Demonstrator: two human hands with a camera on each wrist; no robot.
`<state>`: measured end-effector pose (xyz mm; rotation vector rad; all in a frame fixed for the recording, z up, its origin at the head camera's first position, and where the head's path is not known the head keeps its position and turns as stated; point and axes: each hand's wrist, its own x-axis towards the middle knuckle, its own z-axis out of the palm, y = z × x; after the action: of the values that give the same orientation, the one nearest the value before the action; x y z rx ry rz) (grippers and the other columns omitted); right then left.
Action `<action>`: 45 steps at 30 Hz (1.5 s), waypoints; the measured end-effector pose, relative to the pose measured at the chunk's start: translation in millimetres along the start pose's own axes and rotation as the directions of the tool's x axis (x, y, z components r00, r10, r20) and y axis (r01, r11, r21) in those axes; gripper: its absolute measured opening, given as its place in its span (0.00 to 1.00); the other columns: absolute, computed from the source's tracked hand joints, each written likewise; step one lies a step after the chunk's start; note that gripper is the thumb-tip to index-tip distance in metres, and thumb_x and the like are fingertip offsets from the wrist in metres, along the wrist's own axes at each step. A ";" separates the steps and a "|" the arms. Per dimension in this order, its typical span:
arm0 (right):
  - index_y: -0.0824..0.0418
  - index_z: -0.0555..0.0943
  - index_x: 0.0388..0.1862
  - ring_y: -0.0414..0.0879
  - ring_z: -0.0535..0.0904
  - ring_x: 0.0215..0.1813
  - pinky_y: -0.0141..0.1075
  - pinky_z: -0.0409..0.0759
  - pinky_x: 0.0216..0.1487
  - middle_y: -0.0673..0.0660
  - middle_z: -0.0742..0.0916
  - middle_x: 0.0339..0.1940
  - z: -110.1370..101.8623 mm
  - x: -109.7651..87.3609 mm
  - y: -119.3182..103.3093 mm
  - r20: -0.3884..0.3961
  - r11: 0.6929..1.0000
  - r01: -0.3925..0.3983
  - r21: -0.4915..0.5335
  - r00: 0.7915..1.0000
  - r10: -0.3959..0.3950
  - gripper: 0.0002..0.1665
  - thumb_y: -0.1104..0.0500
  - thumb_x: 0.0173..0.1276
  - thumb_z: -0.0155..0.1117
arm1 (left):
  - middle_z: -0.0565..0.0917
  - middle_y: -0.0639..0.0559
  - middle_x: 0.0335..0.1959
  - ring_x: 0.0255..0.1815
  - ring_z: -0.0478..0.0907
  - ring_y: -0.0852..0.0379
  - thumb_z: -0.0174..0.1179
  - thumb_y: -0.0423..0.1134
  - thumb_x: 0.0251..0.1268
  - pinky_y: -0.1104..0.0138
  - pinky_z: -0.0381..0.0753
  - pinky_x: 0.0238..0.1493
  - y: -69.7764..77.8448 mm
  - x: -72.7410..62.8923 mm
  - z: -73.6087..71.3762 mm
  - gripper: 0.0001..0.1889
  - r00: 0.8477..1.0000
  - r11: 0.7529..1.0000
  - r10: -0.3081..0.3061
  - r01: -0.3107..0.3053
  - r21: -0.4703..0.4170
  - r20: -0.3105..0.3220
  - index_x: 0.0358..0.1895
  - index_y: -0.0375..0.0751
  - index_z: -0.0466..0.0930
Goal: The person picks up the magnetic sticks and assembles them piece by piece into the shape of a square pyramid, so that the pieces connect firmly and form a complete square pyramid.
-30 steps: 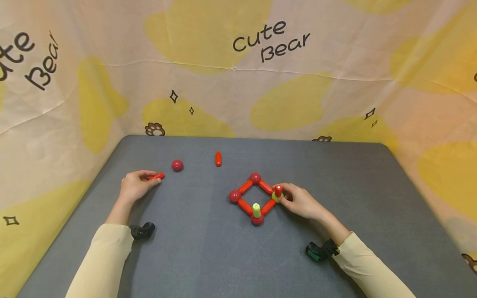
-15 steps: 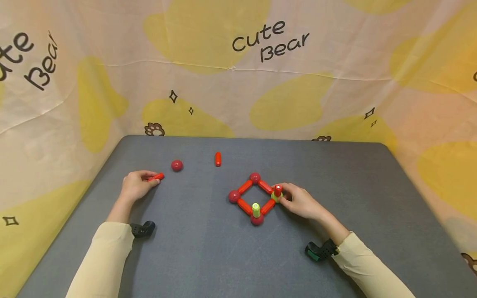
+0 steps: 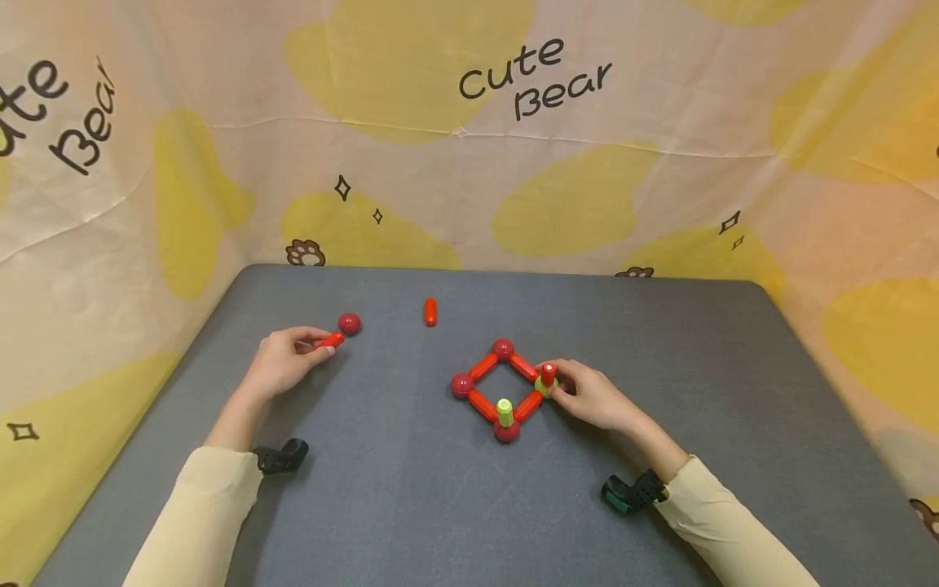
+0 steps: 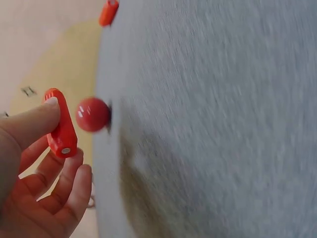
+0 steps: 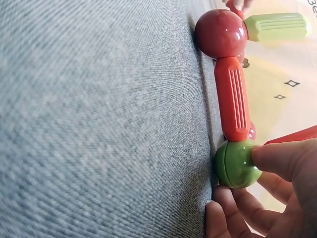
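Note:
My left hand [image 3: 284, 359] pinches a red magnetic rod [image 4: 62, 124] between thumb and fingers, held above the table close by a loose red ball [image 3: 350, 324]. A diamond of red rods [image 3: 482, 406] joined by balls lies on the table. Its right corner is a green ball [image 5: 238, 163], which my right hand [image 3: 592, 396] grips with thumb and fingers. From that ball a red rod [image 3: 548, 374] stands upright. On the near red ball [image 3: 506, 431] a light green rod [image 3: 504, 412] stands up.
Another loose red rod [image 3: 430, 312] lies toward the back of the grey table [image 3: 411, 505]. A printed cloth [image 3: 425, 171] hangs behind and along the sides of the table.
My left hand has moved right and slightly away from me with the red rod, nearer to the loose ball. The right hand and the diamond stay where they were.

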<state>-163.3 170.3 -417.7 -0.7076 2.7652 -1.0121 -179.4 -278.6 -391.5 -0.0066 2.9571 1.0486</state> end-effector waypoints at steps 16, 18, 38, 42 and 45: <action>0.60 0.77 0.51 0.40 0.74 0.33 0.32 0.72 0.34 0.52 0.81 0.35 -0.7 0.2 -2.4 -0.003 1.000 0.004 -0.004 1.000 -0.004 0.19 0.65 0.59 0.60 | 0.81 0.46 0.40 0.36 0.78 0.51 0.61 0.34 0.58 0.62 0.76 0.36 52.8 -8.1 32.3 0.13 0.973 0.972 0.231 -0.230 -0.049 0.015 0.47 0.37 0.79; 0.60 0.77 0.51 0.39 0.75 0.34 0.32 0.72 0.35 0.52 0.81 0.35 -0.4 0.1 -2.3 -0.005 1.000 0.005 -0.004 1.000 -0.005 0.19 0.65 0.59 0.60 | 0.81 0.46 0.39 0.35 0.79 0.52 0.63 0.34 0.57 0.61 0.77 0.37 59.1 -9.6 37.1 0.14 0.970 0.968 0.242 -0.240 -0.073 0.022 0.47 0.37 0.79; 0.60 0.77 0.51 0.40 0.74 0.34 0.32 0.72 0.35 0.52 0.81 0.35 0.8 -0.7 -2.5 -0.010 1.000 -0.003 -0.007 1.000 0.003 0.18 0.65 0.59 0.60 | 0.83 0.55 0.31 0.33 0.79 0.61 0.66 0.32 0.52 0.67 0.79 0.37 106.6 -13.0 82.6 0.10 0.933 0.907 0.359 -0.343 -0.244 0.023 0.39 0.43 0.80; 0.60 0.77 0.51 0.40 0.74 0.34 0.33 0.72 0.36 0.52 0.81 0.35 0.8 -0.6 -2.3 -0.016 1.000 0.000 -0.012 1.000 0.000 0.18 0.65 0.59 0.61 | 0.83 0.54 0.30 0.33 0.79 0.61 0.65 0.32 0.52 0.68 0.79 0.36 114.1 -12.6 88.7 0.10 0.931 0.901 0.363 -0.341 -0.268 0.036 0.39 0.43 0.80; 0.59 0.78 0.50 0.40 0.74 0.34 0.33 0.72 0.35 0.51 0.80 0.34 0.7 -0.5 -2.5 -0.017 1.000 0.000 -0.012 1.000 0.000 0.18 0.65 0.59 0.61 | 0.83 0.54 0.30 0.33 0.79 0.61 0.65 0.32 0.52 0.69 0.79 0.37 118.8 -12.6 93.1 0.09 0.932 0.903 0.358 -0.331 -0.276 0.053 0.38 0.42 0.80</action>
<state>-161.7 168.5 -416.7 -0.7036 2.7878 -1.0076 -167.2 -127.7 -388.9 0.5733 2.7617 1.4239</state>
